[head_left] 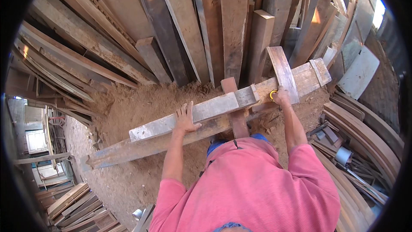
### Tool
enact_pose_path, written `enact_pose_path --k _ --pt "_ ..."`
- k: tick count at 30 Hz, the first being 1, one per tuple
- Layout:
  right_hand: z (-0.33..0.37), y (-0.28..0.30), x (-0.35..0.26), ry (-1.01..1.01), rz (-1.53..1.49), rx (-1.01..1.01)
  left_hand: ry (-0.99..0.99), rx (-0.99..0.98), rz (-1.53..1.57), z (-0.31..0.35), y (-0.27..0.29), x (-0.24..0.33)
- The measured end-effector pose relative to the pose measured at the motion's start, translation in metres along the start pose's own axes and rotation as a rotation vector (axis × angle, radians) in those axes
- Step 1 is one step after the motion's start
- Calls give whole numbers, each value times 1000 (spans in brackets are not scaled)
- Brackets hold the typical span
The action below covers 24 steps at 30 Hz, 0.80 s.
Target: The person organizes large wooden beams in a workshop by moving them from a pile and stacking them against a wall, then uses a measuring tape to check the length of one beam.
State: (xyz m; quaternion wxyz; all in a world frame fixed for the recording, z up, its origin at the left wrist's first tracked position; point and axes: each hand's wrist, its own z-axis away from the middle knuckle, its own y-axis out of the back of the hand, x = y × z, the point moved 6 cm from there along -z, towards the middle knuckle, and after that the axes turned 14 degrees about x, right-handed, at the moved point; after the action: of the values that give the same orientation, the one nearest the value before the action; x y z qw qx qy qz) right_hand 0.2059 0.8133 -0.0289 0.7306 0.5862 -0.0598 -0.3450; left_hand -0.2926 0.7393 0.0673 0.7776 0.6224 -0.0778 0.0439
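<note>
My left hand (185,119) lies with fingers spread on a long pale wooden beam (214,108), its thumb pointing right. Beneath the beam runs a longer, weathered timber (141,149), and a reddish crosspiece (239,125) passes under both near my body. At the right my right hand (282,97) is closed around a small yellow-rimmed round thing (273,95), too small to make out fully. The hand is against the lower part of a short wide board (283,71), which stands across the timber's right part. A small block (246,96) sits at the pale beam's right end.
Tall planks (234,25) lean in a row along the far side. Sawdust (133,107) covers the ground before them. Stacked boards (360,133) and a metal can (343,156) are at the right; cut wood pieces (81,208) lie at lower left.
</note>
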Motion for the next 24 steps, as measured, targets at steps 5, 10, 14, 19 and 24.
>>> enact_pose_path --k 5,10,14,19,24 --pt "28 28 -38 87 84 115 153 135 -182 12 0 6" --pt "57 12 -94 220 -568 -255 231 270 -115 29 -8 26" --pt "79 4 -130 364 -472 -264 25 343 156 53 -5 44" --pt "78 -2 -128 220 -418 -358 519 258 1270 114 -52 -5" --pt "88 -20 -104 -230 -429 -624 1460 483 1847 170 -108 -156"
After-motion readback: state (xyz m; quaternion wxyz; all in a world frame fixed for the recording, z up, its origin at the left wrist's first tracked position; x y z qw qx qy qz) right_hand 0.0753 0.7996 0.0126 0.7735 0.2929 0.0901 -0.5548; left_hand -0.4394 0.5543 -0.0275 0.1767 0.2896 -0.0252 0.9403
